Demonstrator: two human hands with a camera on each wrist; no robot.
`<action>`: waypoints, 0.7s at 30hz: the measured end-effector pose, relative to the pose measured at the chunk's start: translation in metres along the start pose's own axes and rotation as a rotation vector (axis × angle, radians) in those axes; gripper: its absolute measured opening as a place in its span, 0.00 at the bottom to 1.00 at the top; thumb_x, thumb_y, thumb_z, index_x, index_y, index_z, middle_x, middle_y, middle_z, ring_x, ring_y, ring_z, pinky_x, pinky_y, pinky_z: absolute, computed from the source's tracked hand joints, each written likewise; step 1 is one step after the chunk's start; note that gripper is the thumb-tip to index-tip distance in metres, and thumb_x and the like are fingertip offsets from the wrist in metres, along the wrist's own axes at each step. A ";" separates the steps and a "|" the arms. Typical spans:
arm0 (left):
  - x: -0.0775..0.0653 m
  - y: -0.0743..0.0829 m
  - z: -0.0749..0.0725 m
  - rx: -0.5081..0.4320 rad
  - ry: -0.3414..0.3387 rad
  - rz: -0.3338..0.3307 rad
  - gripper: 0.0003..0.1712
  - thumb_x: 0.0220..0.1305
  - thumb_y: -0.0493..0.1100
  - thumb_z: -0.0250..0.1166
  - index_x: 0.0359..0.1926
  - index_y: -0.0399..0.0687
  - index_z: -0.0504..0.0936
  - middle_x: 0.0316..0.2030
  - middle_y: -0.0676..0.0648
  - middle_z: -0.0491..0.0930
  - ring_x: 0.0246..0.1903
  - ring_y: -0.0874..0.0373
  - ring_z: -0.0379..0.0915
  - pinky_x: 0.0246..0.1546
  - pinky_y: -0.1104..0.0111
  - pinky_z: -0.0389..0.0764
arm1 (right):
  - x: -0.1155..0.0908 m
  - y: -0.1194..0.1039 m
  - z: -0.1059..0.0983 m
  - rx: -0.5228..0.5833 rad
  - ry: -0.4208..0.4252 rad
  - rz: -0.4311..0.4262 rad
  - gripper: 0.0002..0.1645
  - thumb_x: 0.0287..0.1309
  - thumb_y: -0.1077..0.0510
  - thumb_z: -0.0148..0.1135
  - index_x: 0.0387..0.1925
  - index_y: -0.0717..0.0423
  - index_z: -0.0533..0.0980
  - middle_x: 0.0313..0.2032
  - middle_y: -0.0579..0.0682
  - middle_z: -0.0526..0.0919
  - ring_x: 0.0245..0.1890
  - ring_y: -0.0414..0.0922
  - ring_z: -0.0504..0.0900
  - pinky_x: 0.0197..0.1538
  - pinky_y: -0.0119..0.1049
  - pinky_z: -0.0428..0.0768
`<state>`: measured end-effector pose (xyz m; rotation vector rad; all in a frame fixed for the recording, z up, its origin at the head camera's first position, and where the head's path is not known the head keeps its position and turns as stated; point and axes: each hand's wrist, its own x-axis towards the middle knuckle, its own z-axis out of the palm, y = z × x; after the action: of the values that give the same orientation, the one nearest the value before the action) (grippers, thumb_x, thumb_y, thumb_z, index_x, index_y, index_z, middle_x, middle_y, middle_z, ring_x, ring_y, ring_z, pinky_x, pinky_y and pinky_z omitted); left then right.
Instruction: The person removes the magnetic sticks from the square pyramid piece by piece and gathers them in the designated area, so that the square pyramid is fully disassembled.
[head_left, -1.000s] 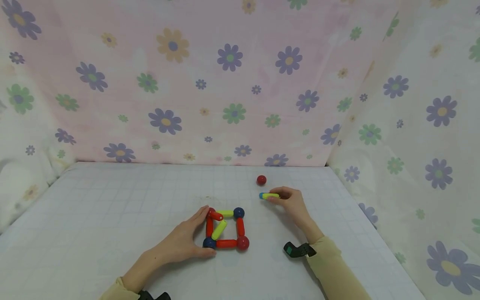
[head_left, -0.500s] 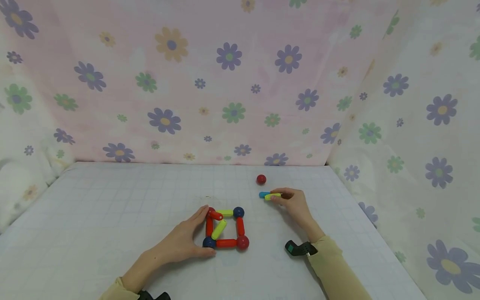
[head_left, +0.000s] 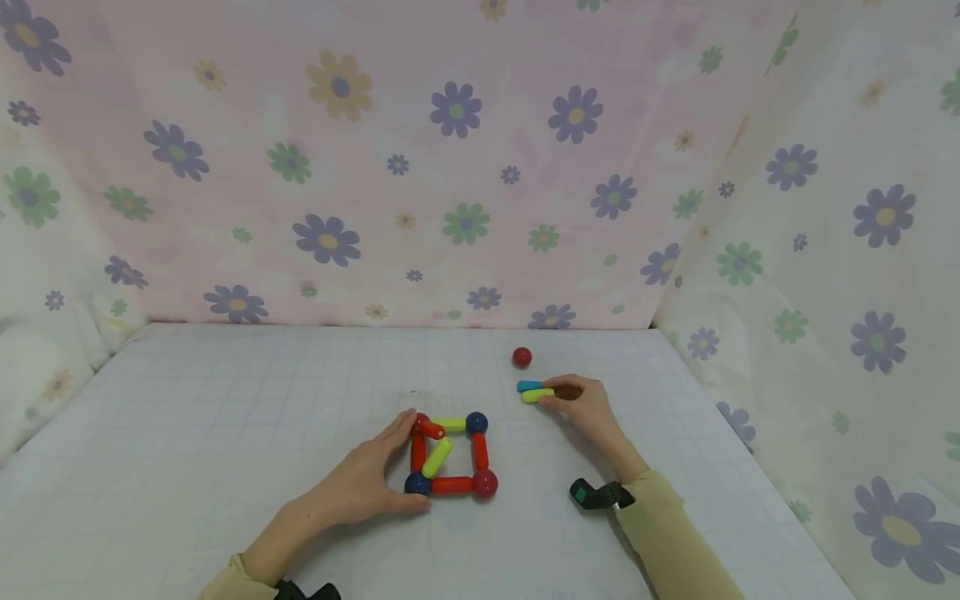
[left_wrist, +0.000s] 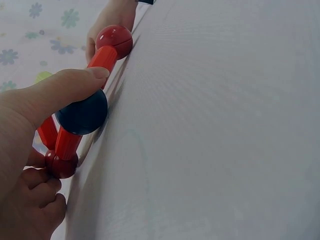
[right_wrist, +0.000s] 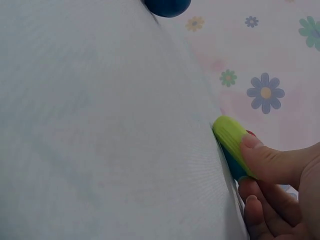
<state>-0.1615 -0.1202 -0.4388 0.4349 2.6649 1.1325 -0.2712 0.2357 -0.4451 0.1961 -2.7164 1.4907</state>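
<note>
Left hand [head_left: 366, 481] grips the frame [head_left: 438, 457]; right hand [head_left: 590, 410] pinches the yellow rod [head_left: 535, 396] beside the blue rod [head_left: 528, 386], right of the frame, apparently fetching; next move likely calls for separating them.

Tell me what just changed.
The right hand moved the yellow-green rod it pinches slightly toward the person, exposing more of the blue rod behind. The left hand still holds the ball-and-rod frame, which stayed put, as did the lone red ball.

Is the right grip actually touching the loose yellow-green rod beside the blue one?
Touching. The right wrist view shows the right grip with its thumb on the yellow-green rod, no gap between.
</note>
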 end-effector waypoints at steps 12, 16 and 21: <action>-0.001 0.001 -0.002 0.000 -0.003 0.003 0.68 0.44 0.64 0.79 0.79 0.52 0.52 0.79 0.49 0.51 0.76 0.46 0.51 0.70 0.42 0.61 | 0.003 0.005 0.002 -0.070 0.012 0.018 0.18 0.55 0.57 0.75 0.47 0.57 0.84 0.44 0.55 0.85 0.40 0.47 0.77 0.41 0.27 0.78; -0.001 0.001 -0.002 0.003 -0.004 0.007 0.68 0.44 0.64 0.79 0.79 0.52 0.51 0.79 0.49 0.50 0.76 0.46 0.51 0.70 0.43 0.62 | 0.003 0.005 0.002 -0.061 0.013 0.018 0.18 0.55 0.57 0.75 0.47 0.57 0.85 0.44 0.55 0.85 0.39 0.47 0.77 0.41 0.27 0.77; 0.000 0.000 -0.001 0.002 -0.005 0.003 0.68 0.43 0.64 0.79 0.79 0.51 0.52 0.79 0.49 0.50 0.76 0.46 0.50 0.69 0.43 0.63 | 0.002 0.002 0.002 -0.066 0.013 0.019 0.18 0.55 0.57 0.75 0.48 0.57 0.84 0.44 0.55 0.85 0.39 0.46 0.77 0.40 0.27 0.77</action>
<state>-0.1619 -0.1207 -0.4382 0.4420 2.6627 1.1287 -0.2733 0.2352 -0.4480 0.1581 -2.7598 1.3990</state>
